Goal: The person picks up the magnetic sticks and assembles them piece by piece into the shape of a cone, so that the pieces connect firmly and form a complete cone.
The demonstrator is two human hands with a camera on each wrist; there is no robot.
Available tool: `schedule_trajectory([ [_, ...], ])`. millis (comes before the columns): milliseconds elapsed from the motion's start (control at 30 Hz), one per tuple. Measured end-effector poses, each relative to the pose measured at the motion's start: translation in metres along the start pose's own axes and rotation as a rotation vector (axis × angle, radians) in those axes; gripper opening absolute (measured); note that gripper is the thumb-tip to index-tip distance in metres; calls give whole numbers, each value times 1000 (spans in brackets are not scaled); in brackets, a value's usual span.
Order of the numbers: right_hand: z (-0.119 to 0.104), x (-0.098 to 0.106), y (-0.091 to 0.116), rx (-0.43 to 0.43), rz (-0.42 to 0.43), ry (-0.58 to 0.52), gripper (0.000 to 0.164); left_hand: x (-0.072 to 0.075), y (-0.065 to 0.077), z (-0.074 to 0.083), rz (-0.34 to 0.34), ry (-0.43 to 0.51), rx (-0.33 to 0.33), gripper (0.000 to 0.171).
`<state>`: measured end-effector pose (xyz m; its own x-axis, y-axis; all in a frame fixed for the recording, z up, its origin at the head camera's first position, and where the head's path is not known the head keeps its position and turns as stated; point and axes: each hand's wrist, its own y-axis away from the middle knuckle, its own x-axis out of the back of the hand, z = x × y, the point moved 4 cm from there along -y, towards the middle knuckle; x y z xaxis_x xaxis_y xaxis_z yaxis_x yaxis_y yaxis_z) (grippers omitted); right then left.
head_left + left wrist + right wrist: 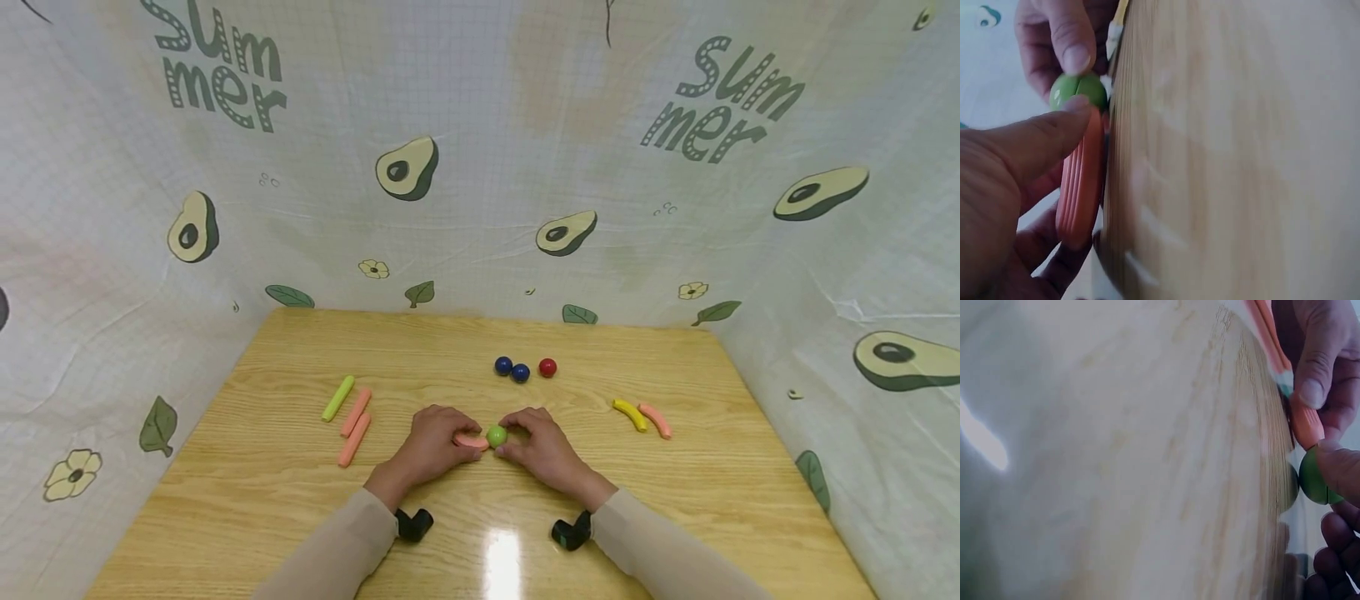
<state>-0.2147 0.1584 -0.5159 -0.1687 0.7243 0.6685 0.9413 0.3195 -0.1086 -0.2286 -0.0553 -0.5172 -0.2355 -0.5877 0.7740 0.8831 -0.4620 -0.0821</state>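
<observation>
Both pinched between curled fingers and thumb, a curved pink stick (1079,187) in the left hand (433,443) and a green ball (497,437) in the right hand (543,447), touching between the hands, probably gripped so near the join to line up and steady the contact.

Between left hand (433,447) and right hand (543,450), an arc (472,442) touches a ball (497,437) on its right. On the counter (420,346), three balls (521,372) lie behind, three sticks (356,412) left, two arcs (631,414) right.
</observation>
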Motion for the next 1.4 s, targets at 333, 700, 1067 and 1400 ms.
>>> schedule_trajectory([
  [333,2,7,7,-30,-12,-31,32,-11,-8,11,52,-29,14,41],
  [700,13,22,16,-101,38,-53,31,-4,1,-2,40,88,-1,23],
  [1067,32,50,31,-194,113,-28,31,-4,-3,-1,37,107,-18,13],
  [1400,50,82,41,-223,278,31,29,-4,-3,-1,15,111,-20,12],
])
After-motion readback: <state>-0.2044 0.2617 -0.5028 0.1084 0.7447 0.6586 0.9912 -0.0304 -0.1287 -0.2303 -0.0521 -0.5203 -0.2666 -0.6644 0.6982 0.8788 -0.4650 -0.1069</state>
